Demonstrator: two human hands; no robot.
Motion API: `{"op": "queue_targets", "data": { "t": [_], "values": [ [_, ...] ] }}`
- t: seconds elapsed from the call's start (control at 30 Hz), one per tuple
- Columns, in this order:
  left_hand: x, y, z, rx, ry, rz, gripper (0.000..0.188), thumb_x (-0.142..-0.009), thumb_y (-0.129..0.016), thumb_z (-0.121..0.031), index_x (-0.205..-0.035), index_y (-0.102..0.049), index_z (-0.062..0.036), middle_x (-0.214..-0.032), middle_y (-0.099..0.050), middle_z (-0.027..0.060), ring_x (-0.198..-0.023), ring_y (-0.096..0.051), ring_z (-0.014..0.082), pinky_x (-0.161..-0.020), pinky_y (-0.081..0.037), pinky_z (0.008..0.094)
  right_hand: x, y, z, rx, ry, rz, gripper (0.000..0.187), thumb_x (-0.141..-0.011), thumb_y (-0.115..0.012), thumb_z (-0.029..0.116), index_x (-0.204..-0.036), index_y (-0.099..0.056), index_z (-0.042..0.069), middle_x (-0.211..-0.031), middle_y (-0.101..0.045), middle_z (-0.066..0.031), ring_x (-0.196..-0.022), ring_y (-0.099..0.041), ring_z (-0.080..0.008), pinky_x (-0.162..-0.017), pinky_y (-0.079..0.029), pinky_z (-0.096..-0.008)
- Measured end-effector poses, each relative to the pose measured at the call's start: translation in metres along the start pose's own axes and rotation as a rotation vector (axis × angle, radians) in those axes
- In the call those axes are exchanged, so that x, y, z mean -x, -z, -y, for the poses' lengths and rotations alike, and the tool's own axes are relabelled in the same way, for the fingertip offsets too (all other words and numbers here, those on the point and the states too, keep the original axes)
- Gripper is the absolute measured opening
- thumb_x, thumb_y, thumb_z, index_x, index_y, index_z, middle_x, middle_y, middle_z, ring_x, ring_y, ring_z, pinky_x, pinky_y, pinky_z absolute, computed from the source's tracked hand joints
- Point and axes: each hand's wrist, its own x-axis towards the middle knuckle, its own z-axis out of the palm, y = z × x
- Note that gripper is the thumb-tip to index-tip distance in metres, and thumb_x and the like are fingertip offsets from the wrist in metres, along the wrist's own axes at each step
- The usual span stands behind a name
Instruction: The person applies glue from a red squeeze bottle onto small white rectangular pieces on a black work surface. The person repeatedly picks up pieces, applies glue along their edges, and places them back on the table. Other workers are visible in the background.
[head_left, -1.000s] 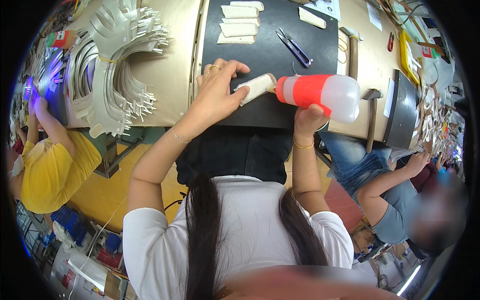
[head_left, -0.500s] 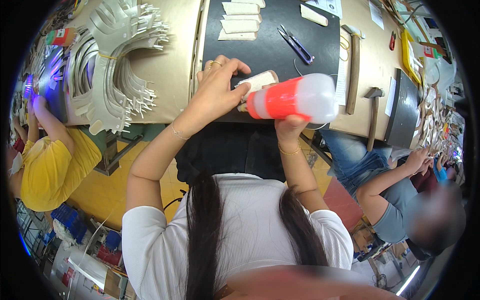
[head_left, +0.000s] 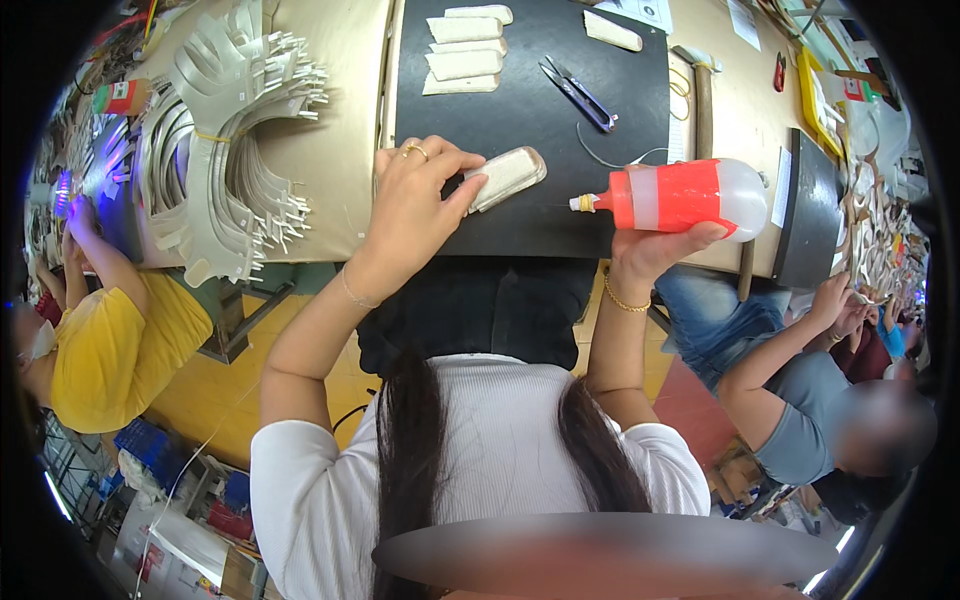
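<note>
Left of the bottle (head_left: pixel 690 195), the left hand (head_left: pixel 428 190) arches, thumb and forefinger pinching a cream piece (head_left: pixel 510 176); the right hand (head_left: pixel 650 250) clasps the bottle's near side, thumb extended.

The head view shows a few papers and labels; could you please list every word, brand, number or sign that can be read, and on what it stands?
Nothing is clear enough to quote.
Printed sheet, top right of the black mat: too small to read.
White paper, farther right: too small to read.
Red label on the far-left container: too blurred to read.
Bottle in the right hand, red band: no lettering readable.
</note>
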Motion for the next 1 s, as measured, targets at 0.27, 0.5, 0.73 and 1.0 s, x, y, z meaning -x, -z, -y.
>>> {"op": "queue_targets", "data": {
  "t": [0.27, 0.5, 0.73, 1.0],
  "values": [
    [-0.007, 0.007, -0.005, 0.381, 0.261, 0.142, 0.011, -0.085, -0.069, -0.008, -0.095, -0.067, -0.0035, -0.086, -0.064, 0.0019, -0.078, -0.057, 0.0089, -0.073, -0.043, 0.0236, -0.003, 0.002, 0.002, 0.015, -0.022, 0.002, 0.092, -0.076, -0.055, 0.08, -0.129, -0.041, 0.007, -0.107, -0.056, -0.0097, -0.089, -0.065, -0.0257, -0.075, -0.061, -0.0469],
    [-0.055, 0.021, 0.023, 0.648, 0.261, 0.083, 0.02, -0.085, -0.068, -0.008, -0.103, -0.067, 0.0013, -0.081, -0.063, 0.0003, -0.071, -0.054, 0.0057, -0.064, -0.044, 0.0197, -0.007, 0.007, 0.001, -0.016, -0.034, -0.021, 0.088, -0.078, -0.056, 0.078, -0.125, -0.042, 0.005, -0.107, -0.056, -0.0095, -0.09, -0.065, -0.0254, -0.075, -0.06, -0.0462],
    [-0.123, 0.024, 0.046, 0.526, 0.188, 0.073, 0.023, -0.086, -0.067, -0.014, -0.105, -0.069, 0.0, -0.082, -0.065, 0.0015, -0.073, -0.056, 0.0067, -0.066, -0.045, 0.0211, -0.006, 0.015, 0.001, -0.043, -0.067, 0.028, 0.086, -0.078, -0.059, 0.075, -0.123, -0.044, 0.003, -0.108, -0.058, -0.0107, -0.09, -0.066, -0.0267, -0.077, -0.06, -0.0456],
    [-0.187, -0.018, 0.012, 0.348, -0.04, 0.165, 0.025, -0.082, -0.067, -0.017, -0.103, -0.072, -0.0031, -0.082, -0.07, 0.0068, -0.074, -0.064, 0.0129, -0.07, -0.05, 0.0267, -0.007, 0.016, -0.005, -0.034, -0.066, -0.011, 0.084, -0.082, -0.052, 0.077, -0.124, -0.046, 0.005, -0.109, -0.058, -0.0092, -0.091, -0.065, -0.0242, -0.078, -0.059, -0.0419]
  ]
}}
